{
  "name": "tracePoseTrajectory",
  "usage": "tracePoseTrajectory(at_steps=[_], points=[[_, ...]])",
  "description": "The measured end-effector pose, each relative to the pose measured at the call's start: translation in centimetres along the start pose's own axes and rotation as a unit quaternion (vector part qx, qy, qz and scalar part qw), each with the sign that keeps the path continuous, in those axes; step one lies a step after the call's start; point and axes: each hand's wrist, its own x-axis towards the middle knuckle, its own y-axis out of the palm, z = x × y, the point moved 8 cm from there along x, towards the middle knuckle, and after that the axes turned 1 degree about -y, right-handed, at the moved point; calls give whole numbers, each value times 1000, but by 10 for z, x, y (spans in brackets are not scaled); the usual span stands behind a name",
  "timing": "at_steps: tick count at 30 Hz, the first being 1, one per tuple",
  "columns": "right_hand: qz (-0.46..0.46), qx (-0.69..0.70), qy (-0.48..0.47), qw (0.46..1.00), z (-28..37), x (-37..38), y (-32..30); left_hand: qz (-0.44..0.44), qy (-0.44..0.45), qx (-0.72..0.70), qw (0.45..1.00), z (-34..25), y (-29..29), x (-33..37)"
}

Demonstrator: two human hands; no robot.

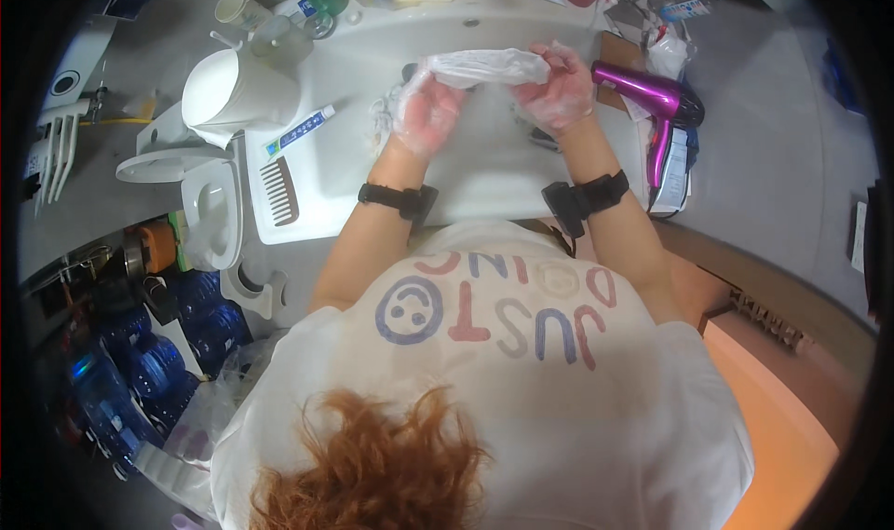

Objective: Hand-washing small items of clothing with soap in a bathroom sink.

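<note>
A wet white cloth, bunched into a long band, is stretched level between my two hands above the white sink. What kind of cloth it is cannot be made out. Its left end is gripped by my left hand, which is coated in soap suds. My right hand, also soapy, holds the other end with the palm turned partly up. Beneath the hands, something greyish and crumpled lies in the basin, partly hidden by my left hand.
On the sink's left rim lie a toothpaste tube and a brown comb, beside a white bucket-like container. A purple hair dryer rests at the right rim. A toilet and large blue bottles are at left.
</note>
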Motion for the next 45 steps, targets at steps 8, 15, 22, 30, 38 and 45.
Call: tracePoseTrajectory(at_steps=[8,15,22,30,38,45], points=[[93,10,-1,996,-3,25,-19,-37,-127,-4,991,38,10,3],[-79,-445,-337,826,-14,-9,7,-68,-114,87,987,52,4,6],[-145,-719,-317,601,4,14,16,-98,-60,224,968,61,-34,21],[-76,-837,-399,366,-13,11,24,-153,-88,288,941,52,-27,6],[-92,-803,-286,514,-8,40,0,-51,57,442,894,27,-18,18],[-79,-577,23,813,-21,11,-6,-138,-115,94,979,18,-6,5]])
